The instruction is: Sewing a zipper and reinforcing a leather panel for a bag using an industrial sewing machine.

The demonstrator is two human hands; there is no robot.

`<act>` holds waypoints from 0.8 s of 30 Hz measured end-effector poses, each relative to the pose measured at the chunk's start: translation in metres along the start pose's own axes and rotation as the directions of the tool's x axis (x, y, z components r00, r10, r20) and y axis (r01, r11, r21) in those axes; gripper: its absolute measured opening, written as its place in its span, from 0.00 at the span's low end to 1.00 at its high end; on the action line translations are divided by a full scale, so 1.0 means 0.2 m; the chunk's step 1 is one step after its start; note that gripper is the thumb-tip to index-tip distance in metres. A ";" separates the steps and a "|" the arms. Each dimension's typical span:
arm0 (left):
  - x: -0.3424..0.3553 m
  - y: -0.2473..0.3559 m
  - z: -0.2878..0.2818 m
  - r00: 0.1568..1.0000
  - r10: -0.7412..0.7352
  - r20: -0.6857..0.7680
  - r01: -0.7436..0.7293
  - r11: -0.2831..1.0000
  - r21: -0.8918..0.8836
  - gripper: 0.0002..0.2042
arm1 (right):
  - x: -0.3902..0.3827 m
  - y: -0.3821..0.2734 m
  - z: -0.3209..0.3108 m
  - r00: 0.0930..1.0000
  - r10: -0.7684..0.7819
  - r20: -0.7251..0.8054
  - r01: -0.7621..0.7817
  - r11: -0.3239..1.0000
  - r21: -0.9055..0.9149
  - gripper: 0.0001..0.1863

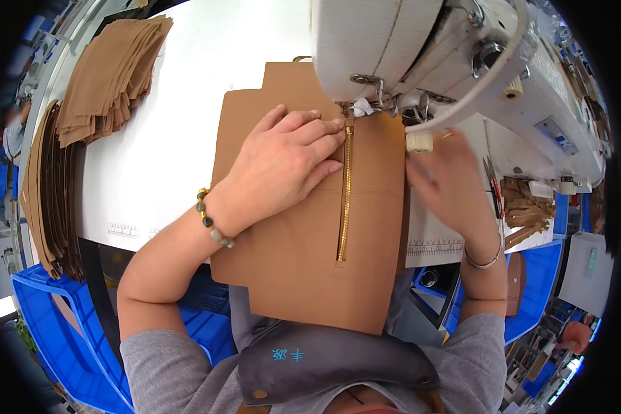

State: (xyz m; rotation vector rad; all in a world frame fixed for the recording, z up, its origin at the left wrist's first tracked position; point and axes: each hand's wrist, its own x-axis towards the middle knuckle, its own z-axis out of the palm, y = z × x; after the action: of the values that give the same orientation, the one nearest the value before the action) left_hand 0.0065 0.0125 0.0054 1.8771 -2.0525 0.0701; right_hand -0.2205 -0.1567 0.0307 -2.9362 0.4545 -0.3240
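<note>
A brown flat panel (290,234), which looks like leather or a similar sheet, lies under the sewing machine (393,55) and hangs over the table's near edge toward my lap. A brass-coloured zipper (348,193) is set in a slot running down the panel. My left hand (290,155) rests palm down on the panel, left of the zipper's upper end, its fingers stretched out close to the presser foot and needle area (362,107). Just right of the panel, below the machine head, my right hand (448,183) is smeared by motion; whether it holds anything is unclear.
Stacks of cut brown pieces lie at the table's far left (114,76) and left edge (52,193). More small brown pieces (528,210) sit at the right beside scissors (492,183). Blue bins stand below, left (69,324) and right (535,290).
</note>
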 end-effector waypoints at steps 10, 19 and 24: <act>0.00 0.00 -0.02 1.000 0.002 0.027 -0.002 1.000 -0.010 0.24 | 0.06 -0.10 0.15 0.973 -0.167 -0.162 0.173 0.985 0.023 0.28; 0.00 0.01 -0.01 1.000 -0.007 0.017 0.007 0.999 -0.032 0.26 | 0.08 -0.10 0.16 0.980 -0.178 -0.090 0.182 0.983 0.036 0.35; 0.00 0.02 0.01 1.000 -0.016 0.007 0.016 1.000 -0.008 0.26 | -0.08 -0.04 0.01 0.980 -0.159 -0.116 0.138 0.975 -0.176 0.22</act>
State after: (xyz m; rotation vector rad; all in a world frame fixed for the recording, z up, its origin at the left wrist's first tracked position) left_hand 0.0032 0.0133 0.0043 1.8912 -2.0385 0.0512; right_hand -0.2319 -0.1440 0.0280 -3.1337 0.2905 -0.5230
